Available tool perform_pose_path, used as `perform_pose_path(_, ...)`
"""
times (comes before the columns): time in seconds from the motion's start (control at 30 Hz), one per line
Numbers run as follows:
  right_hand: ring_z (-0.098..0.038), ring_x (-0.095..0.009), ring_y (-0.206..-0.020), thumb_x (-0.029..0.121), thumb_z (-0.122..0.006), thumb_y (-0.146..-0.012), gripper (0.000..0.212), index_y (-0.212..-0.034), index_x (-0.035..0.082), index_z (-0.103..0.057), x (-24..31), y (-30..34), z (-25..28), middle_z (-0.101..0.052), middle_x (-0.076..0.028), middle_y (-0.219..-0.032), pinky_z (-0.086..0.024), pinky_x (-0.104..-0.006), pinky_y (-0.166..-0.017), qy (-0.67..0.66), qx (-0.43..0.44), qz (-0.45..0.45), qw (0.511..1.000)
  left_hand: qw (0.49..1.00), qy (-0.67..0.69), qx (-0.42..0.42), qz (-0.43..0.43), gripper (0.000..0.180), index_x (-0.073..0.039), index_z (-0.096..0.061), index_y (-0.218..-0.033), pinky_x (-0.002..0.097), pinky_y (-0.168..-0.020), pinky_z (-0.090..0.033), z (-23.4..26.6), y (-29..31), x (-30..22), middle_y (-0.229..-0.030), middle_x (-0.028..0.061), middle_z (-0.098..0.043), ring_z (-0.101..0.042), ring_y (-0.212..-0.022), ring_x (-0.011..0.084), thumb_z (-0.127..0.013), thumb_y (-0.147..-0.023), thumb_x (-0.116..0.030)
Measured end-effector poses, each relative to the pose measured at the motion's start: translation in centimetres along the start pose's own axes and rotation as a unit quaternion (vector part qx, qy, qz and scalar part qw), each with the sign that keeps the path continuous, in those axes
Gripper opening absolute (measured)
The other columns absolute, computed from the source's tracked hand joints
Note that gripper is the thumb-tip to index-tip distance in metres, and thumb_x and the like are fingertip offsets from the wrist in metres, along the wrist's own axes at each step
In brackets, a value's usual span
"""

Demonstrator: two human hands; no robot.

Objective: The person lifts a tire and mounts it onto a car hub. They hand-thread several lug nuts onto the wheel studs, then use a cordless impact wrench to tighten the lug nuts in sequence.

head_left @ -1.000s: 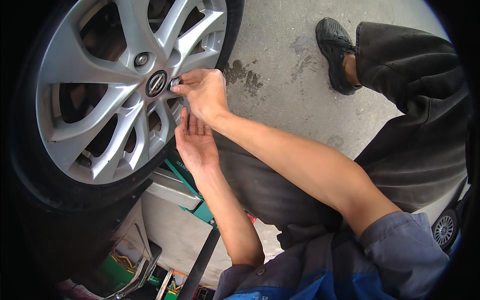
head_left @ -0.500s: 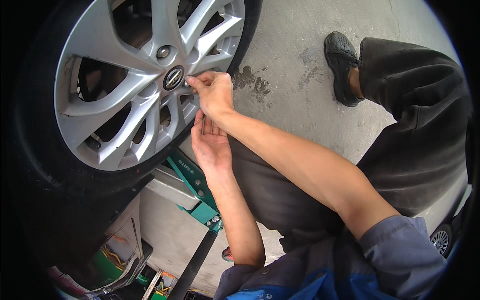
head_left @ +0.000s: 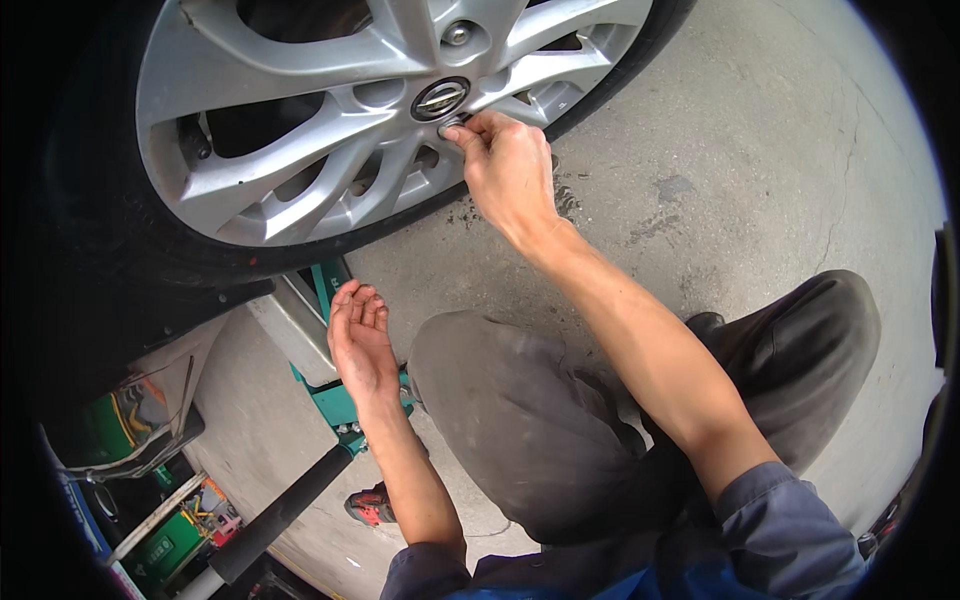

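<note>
A silver alloy wheel (head_left: 285,152) with a black tyre fills the upper left. My right hand (head_left: 515,180) reaches up to its hub, thumb and fingertips pinching a small metal lug nut (head_left: 449,127) at a bolt hole just below the round centre cap (head_left: 441,99). The fingers hide most of that nut and the hole. Another lug nut (head_left: 457,35) sits in a hole above the cap. My left hand (head_left: 362,345) is open, palm turned up and fingers a little curled, with nothing visible in it. It is apart from the wheel, above the green floor jack (head_left: 335,404).
The jack's long black handle (head_left: 285,510) slants to the lower left. Beyond it lie a green case (head_left: 170,545) and assorted tools. A red and black object (head_left: 372,505) rests on the concrete floor (head_left: 760,150) beside my left forearm. My bent knees (head_left: 500,420) are below the wheel.
My hands have moved apart: the left has drawn away from the right and from the wheel. My right hand stays at the hub. The view has shifted, and my legs are now bent closer in.
</note>
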State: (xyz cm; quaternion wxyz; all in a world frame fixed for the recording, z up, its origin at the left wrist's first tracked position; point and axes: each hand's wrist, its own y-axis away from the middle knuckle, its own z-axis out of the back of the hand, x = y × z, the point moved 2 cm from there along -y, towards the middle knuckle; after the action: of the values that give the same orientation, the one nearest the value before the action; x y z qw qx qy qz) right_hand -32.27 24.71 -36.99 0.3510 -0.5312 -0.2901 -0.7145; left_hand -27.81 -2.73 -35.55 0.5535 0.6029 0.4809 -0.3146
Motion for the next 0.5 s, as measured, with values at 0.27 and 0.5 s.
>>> perform_pose_path(0.27,-0.048,-0.009,-0.056,0.025,-0.066,-0.101,0.033,-0.082,-0.002,-0.073,-0.8,1.0,-2.6,-0.063,-0.002,-0.069,-0.038,-0.0269,-0.052,-0.266,0.005,-0.182,0.947,0.984,0.035,-0.153,0.079,0.023,-0.003,-0.062,-0.121,0.0278,-0.088,-0.049,4.9,8.3,9.8,-0.106,0.0081,-0.068,-0.062,-0.093,0.0149,-0.056,-0.103,-0.017)
perform_pose_path(0.5,-0.027,-0.008,-0.056,0.020,-0.036,-0.113,0.030,-0.107,-0.004,-0.053,-1.8,-1.3,-0.4,-0.041,-0.001,-0.074,-0.022,-0.0243,-0.047,-0.628,0.240,-0.349,0.653,0.951,-0.174,-0.252,0.048,0.019,-0.003,-0.065,-0.116,0.0263,-0.077,-0.049,9.4,15.5,5.1,-0.095,0.0062,-0.071,-0.065,-0.081,0.0126,-0.054,-0.103,-0.012)
